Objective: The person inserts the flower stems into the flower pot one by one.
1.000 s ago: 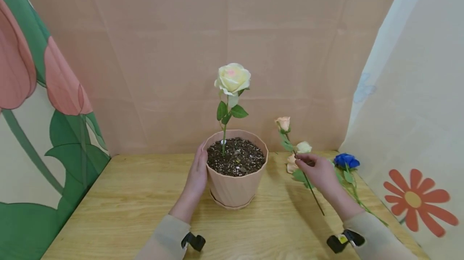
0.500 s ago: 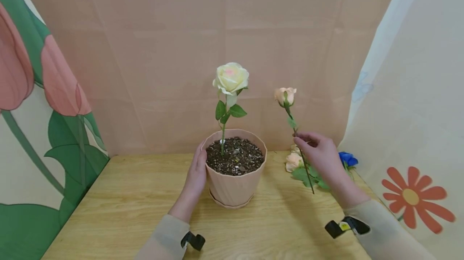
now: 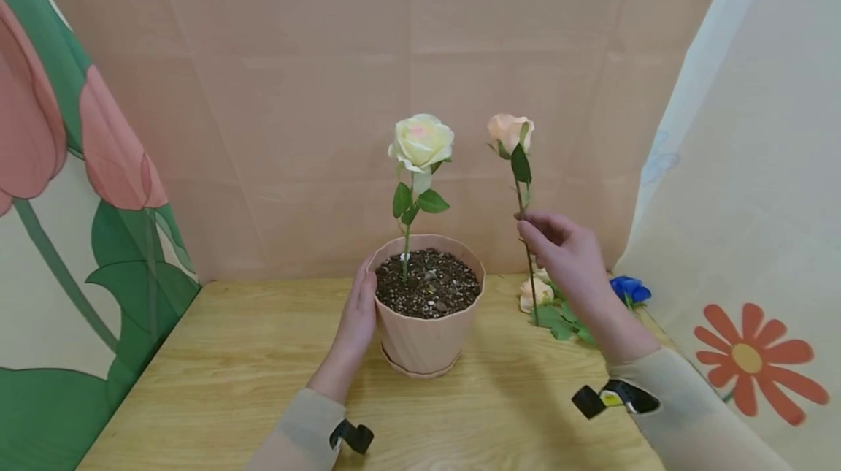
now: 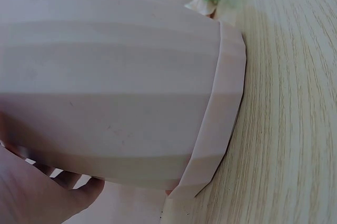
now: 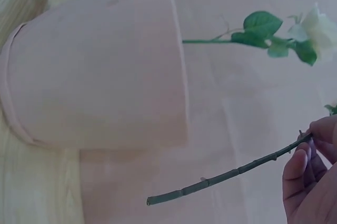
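A pink flowerpot (image 3: 427, 343) full of dark soil (image 3: 434, 288) stands on the table, with a white rose (image 3: 422, 144) upright in it, left of centre. My left hand (image 3: 355, 310) rests flat along the pot's left side; in the left wrist view its fingers (image 4: 79, 192) lie against the pot wall. To the right of the pot, my right hand (image 3: 565, 252) pinches a peach rose (image 3: 511, 133) by the stem, holding it nearly upright in the air. In the right wrist view the bare lower stem (image 5: 210, 182) points past the pot (image 5: 105, 71).
Behind the right hand lie more flowers on the wooden table (image 3: 263, 354): a peach rose (image 3: 535, 294) with green leaves (image 3: 561, 321), and a blue rose (image 3: 629, 288). A pink backdrop (image 3: 296, 91) rises at the table's back edge, with printed sheets on both sides.
My right hand has lifted the peach rose from beside the other flowers, moved slightly left, and brought its stem closer to vertical. The left hand stays on the pot.
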Motion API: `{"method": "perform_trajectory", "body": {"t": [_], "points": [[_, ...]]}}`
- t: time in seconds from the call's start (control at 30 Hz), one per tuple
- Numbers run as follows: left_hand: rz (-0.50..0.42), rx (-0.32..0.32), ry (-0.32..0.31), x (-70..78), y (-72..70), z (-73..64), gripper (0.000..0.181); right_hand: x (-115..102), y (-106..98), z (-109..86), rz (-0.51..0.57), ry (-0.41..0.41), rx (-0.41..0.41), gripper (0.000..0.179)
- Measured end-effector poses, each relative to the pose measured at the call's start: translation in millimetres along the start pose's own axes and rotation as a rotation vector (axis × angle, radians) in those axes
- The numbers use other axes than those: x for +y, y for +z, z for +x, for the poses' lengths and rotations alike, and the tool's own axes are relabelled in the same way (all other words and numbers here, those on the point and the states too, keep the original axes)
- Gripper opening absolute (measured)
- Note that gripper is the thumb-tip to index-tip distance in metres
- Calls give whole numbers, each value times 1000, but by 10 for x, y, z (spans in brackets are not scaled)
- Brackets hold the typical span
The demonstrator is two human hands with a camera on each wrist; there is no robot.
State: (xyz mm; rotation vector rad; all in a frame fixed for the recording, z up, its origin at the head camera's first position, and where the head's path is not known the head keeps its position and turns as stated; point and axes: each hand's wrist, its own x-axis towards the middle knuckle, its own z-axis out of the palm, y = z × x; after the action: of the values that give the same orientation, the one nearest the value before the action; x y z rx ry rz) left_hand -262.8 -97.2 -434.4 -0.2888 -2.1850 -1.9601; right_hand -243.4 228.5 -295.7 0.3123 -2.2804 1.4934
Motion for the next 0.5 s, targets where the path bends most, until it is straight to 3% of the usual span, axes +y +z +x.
{"method": "perform_trajectory", "body": {"t": [0.2,0.5], "points": [[-1,8,2,-3,-7,5,59,-199,130,52,46,-69,35,37],[11,13,12,-28,-1,5,59,-366,351,124,250,-142,111,26]]}}
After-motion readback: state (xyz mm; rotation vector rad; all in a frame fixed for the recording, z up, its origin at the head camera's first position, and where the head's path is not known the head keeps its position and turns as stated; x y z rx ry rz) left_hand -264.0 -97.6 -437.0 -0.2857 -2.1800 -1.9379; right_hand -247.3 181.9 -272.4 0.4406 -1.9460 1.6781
